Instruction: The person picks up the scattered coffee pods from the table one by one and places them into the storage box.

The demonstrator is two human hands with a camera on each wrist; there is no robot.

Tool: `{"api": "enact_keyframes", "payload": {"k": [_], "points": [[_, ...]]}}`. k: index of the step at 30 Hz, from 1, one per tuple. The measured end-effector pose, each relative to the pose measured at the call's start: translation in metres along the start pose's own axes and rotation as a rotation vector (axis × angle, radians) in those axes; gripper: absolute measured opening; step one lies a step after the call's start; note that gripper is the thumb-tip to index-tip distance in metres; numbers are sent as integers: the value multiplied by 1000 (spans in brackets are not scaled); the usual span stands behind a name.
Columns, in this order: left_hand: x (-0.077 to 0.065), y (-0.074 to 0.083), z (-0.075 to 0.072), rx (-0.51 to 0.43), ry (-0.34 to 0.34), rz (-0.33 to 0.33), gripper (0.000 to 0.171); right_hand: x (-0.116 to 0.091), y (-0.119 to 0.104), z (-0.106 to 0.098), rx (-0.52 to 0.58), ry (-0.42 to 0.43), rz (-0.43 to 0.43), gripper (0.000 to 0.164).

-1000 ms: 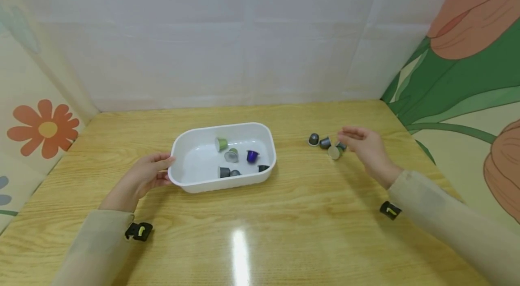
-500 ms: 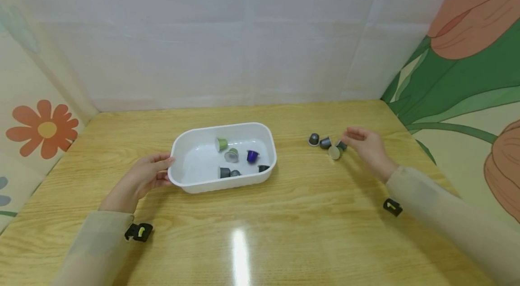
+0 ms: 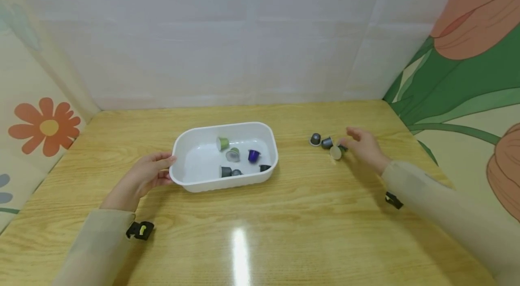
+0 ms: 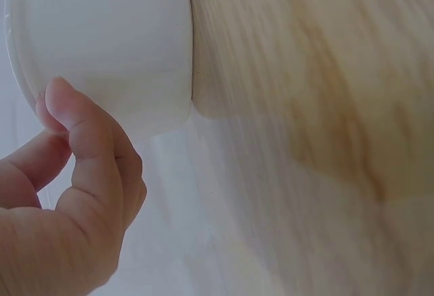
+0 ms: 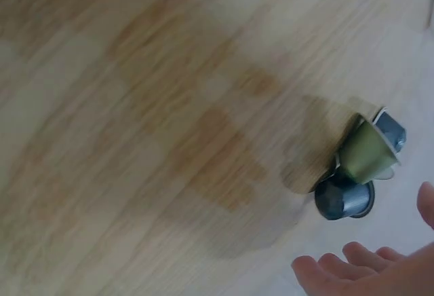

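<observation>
My left hand [image 3: 152,171] pinches the left end of a white tray [image 3: 197,162], thumb at the rim and fingers outside below it. Inside lie several coffee capsules, among them a purple capsule [image 3: 253,156] and a light green capsule [image 3: 223,143]. My right hand [image 3: 364,147] is just right of a small cluster of capsules on the table. That cluster has a black capsule [image 3: 315,139], a grey one [image 3: 327,143] and a capsule with a pale lid [image 3: 335,153]. In the right wrist view, an olive-green capsule [image 5: 366,153] leans against dark ones, and my fingers [image 5: 342,269] are extended, apart from them.
The wooden table [image 3: 284,223] runs back to a white cloth wall [image 3: 243,51]. Floral panels stand at both sides, with an orange flower [image 3: 48,128] on the left one. Black wrist cameras [image 3: 140,230] are strapped to both sleeves.
My right hand has shifted slightly right, and its fingers have parted a little by the capsules. My left hand keeps its hold on the tray. The head view has shifted very slightly.
</observation>
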State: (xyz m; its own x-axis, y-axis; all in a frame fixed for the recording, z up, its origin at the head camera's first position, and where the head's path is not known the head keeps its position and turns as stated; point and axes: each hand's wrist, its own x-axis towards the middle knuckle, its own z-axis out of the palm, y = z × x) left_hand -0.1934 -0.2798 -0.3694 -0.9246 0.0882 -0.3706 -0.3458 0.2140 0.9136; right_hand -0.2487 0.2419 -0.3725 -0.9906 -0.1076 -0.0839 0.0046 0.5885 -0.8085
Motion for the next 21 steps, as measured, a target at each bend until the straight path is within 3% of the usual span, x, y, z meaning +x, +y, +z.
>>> {"api": "enact_keyframes", "payload": {"k": [12, 21], "points": [[-1, 0, 1, 11, 8, 4, 53, 18, 18, 5, 5, -41, 28, 65], [-2, 1, 1, 16, 5, 6, 51, 21, 17, 6, -13, -40, 50, 63]]}}
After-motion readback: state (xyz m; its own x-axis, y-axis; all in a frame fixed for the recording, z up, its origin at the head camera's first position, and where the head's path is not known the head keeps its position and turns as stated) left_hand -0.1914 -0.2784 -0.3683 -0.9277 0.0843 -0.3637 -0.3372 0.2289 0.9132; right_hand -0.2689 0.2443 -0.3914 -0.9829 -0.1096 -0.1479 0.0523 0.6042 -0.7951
